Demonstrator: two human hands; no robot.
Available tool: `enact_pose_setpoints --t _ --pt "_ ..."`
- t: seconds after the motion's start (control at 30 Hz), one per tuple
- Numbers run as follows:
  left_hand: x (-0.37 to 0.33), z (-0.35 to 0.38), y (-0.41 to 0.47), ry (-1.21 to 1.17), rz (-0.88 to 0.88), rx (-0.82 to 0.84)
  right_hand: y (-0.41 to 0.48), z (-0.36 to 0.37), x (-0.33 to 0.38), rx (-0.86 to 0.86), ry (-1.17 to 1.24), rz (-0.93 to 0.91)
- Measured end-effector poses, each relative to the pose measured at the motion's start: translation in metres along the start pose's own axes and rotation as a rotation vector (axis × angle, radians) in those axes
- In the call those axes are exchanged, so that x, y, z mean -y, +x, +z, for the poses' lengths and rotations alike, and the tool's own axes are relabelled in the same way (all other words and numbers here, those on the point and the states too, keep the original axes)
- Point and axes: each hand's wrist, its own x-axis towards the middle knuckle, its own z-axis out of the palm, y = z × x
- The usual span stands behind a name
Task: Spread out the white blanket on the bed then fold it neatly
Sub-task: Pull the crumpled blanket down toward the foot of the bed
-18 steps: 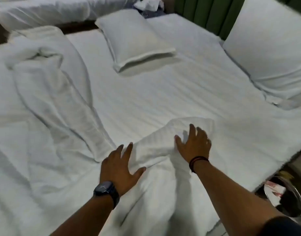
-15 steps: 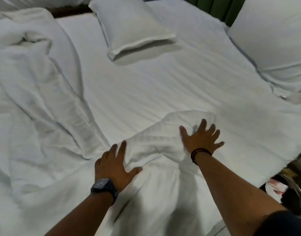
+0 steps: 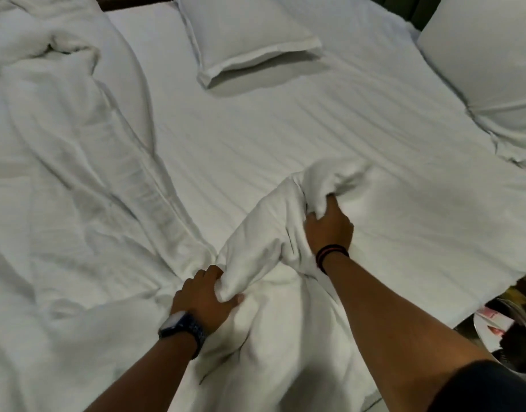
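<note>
Broadly, the bed [image 3: 285,138] fills nearly the whole frame, its white sheet lying flat through the centre and right. One white blanket [image 3: 62,179] lies crumpled over the left half, a long fold running from the upper left down to the lower centre, where a bunched corner rises between the hands. Two pillows are in view: one pillow [image 3: 243,34] at the top centre, lying flat, and a larger pillow [image 3: 487,60] at the upper right, partly cut off by the frame edge. Two hands work the blanket. The right hand [image 3: 330,227], just right of centre, has its fingers curled tight around a raised wad of the blanket corner, with a dark band at the wrist. The left hand [image 3: 205,295], at the lower centre, pinches a fold of the same blanket between thumb and curled fingers, and a dark watch [image 3: 181,325] sits on that wrist
</note>
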Motion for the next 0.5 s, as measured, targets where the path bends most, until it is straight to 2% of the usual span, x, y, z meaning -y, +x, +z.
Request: enact_pose_setpoints --t 0.07,0.17,0.23,0.3,0.4,0.43,0.5 --pt "0.003 -0.027 -0.016 -0.341 -0.072 -0.022 -0.033 -0.001 0.037 0.043 0.055 -0.253" --pt "0.020 -0.085 -0.042 -0.897 -0.222 -0.152 -0.099 -0.001 0.092 0.196 0.062 -0.550" --pt "0.047 -0.129 -0.060 -1.225 -0.314 -0.089 -0.152 0.001 0.120 0.276 0.019 -0.749" --pt "0.087 -0.170 -0.086 -1.441 -0.363 0.102 -0.216 -0.001 0.141 0.365 -0.009 -0.907" --pt "0.133 -0.214 -0.141 -1.510 -0.287 0.555 -0.308 0.000 0.156 0.491 -0.043 -1.077" --pt "0.146 -0.222 -0.160 -1.470 -0.273 0.638 -0.338 0.003 0.160 0.542 -0.067 -1.122" --pt "0.173 -0.230 -0.191 -1.150 -0.212 0.569 -0.386 0.009 0.164 0.625 -0.109 -1.214"
